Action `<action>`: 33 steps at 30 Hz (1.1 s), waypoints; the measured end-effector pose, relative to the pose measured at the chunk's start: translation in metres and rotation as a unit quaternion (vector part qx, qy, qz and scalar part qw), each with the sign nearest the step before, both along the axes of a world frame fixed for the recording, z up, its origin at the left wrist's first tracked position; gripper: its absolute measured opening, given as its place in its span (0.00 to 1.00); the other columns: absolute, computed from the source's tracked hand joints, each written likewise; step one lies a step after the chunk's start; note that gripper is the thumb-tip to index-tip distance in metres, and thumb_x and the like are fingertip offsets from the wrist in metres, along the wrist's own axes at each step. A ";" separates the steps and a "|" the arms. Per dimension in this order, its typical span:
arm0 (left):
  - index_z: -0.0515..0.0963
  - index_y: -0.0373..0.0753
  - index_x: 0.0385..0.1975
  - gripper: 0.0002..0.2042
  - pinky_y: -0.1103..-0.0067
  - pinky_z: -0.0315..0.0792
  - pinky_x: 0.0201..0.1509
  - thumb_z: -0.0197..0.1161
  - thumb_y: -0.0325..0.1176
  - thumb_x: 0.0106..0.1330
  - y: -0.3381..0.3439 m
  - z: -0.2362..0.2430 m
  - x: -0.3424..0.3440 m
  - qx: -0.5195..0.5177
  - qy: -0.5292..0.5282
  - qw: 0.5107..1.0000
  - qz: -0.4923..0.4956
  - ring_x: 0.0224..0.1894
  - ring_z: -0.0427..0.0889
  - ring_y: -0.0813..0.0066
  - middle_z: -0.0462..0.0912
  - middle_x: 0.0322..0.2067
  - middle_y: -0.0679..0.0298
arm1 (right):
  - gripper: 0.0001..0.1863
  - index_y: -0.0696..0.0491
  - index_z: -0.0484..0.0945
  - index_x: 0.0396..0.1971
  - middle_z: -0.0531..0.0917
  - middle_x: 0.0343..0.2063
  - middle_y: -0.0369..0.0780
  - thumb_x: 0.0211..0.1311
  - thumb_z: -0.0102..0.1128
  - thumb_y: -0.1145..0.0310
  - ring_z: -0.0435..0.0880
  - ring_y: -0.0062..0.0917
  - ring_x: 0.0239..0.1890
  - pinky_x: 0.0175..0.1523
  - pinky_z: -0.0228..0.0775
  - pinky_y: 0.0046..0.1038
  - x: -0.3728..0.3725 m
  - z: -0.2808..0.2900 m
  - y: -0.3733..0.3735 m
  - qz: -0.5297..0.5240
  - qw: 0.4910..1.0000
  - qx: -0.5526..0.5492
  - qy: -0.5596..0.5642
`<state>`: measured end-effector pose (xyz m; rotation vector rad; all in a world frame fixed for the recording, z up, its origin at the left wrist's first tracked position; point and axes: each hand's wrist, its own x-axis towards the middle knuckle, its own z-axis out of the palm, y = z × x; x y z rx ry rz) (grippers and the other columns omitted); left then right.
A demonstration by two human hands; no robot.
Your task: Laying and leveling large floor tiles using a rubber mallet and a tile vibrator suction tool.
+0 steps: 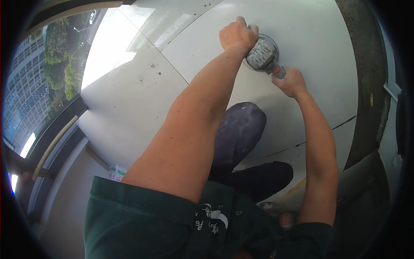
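Flat on the large pale floor tiles (194, 47) stands a dusty grey handheld power tool (261, 55) with a round base, resembling a tile vibrator. My left hand (238, 35) is closed round the far left side of its head, partly hiding what it grips. Closer to me, my right hand (292, 82) wraps the tool's stubby handle, which has a red patch. Both forearms reach forward on either side of my bent knee (241, 129). The underside of the base is hidden.
Dark joints run between the tiles, and small dirt specks (153, 66) lie left of the tool. A dark, rough strip (364, 77) borders the tiles on the right. At left, a window frame (64, 123) bounds the floor. A whitish container (116, 172) stands beside my sleeve.
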<state>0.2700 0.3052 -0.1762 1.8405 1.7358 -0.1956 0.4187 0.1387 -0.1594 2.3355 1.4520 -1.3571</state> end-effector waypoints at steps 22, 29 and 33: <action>0.84 0.36 0.38 0.17 0.59 0.77 0.52 0.54 0.42 0.66 -0.026 -0.029 -0.081 0.189 -0.049 0.946 -0.258 0.51 0.84 0.48 0.86 0.44 0.46 | 0.18 0.58 0.81 0.21 0.80 0.21 0.41 0.57 0.67 0.56 0.76 0.28 0.25 0.34 0.70 0.34 -0.082 -0.020 -0.100 -0.043 0.956 0.164 0.240; 0.83 0.37 0.38 0.16 0.59 0.77 0.51 0.52 0.41 0.67 -0.073 -0.033 -0.125 0.179 -0.057 0.949 -0.252 0.50 0.84 0.47 0.85 0.44 0.45 | 0.21 0.61 0.81 0.23 0.81 0.24 0.42 0.61 0.67 0.55 0.77 0.30 0.26 0.38 0.73 0.34 -0.144 0.009 -0.122 -0.109 0.989 -0.011 0.103; 0.82 0.36 0.37 0.16 0.58 0.77 0.50 0.50 0.41 0.68 -0.077 -0.029 -0.126 0.191 -0.059 0.946 -0.253 0.49 0.84 0.46 0.85 0.42 0.44 | 0.29 0.64 0.80 0.26 0.81 0.24 0.42 0.62 0.67 0.47 0.77 0.31 0.25 0.34 0.73 0.32 -0.152 0.011 -0.127 -0.112 0.991 0.020 0.068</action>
